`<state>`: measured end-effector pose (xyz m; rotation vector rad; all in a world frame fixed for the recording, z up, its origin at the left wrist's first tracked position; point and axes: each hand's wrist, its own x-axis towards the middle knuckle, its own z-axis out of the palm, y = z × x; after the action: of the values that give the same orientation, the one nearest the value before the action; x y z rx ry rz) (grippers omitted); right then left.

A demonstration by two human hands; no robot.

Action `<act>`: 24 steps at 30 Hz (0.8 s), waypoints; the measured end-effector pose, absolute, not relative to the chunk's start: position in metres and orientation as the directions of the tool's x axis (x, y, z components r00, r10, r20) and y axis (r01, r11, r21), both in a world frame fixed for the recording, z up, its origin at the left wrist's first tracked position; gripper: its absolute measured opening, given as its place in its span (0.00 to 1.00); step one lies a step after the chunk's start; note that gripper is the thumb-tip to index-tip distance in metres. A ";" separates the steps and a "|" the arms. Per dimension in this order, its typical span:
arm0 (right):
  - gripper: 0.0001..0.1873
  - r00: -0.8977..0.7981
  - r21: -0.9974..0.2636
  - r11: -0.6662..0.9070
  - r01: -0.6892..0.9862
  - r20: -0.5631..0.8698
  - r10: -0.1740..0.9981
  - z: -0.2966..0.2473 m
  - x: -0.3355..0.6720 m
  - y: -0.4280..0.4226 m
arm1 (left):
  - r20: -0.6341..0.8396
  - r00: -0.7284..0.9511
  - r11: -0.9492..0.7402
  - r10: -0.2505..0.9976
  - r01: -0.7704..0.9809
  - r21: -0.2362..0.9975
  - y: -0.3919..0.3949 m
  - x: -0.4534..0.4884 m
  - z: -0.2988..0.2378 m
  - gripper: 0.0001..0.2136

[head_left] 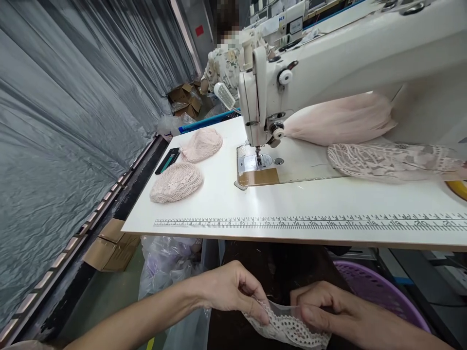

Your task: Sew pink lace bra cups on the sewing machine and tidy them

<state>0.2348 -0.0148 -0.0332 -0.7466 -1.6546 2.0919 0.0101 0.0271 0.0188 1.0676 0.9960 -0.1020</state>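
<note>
Both forearms reach in low, below the front edge of the table. The left hand curls palm-down, its thumb and fingertips pinching the left end of a white lace piece. The right hand lies knuckles-up with its fingers pressed together on the lace's right end. A ruler strip printed along the table edge reads 10, 15, 16, 19, 20, 21. A plate on a far machine shows "KI".
</note>
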 end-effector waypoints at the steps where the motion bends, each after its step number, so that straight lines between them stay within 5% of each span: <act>1: 0.32 -0.787 -0.968 -0.247 0.034 -0.178 0.591 -0.034 0.234 -0.015 | -0.726 0.576 0.524 0.377 0.513 0.679 0.027 0.009 0.018 0.23; 9: 0.32 -0.651 -0.951 -0.306 0.054 -0.266 0.711 -0.033 0.227 -0.016 | -0.725 0.562 0.540 0.398 0.495 0.681 0.026 0.000 0.013 0.20; 17: 0.15 -0.690 -0.925 -0.374 0.068 -0.314 0.652 -0.034 0.225 -0.021 | -0.741 0.537 0.543 0.403 0.512 0.666 0.026 0.001 0.019 0.23; 24: 0.12 -0.652 -0.919 -0.374 0.127 -0.362 0.666 -0.025 0.226 -0.020 | -0.740 0.568 0.540 0.360 0.520 0.662 0.028 -0.006 0.022 0.23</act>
<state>0.2259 -0.0195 -0.0247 -1.0584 -1.4928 2.0866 -0.0061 0.0282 0.0222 1.0427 1.0104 -0.1167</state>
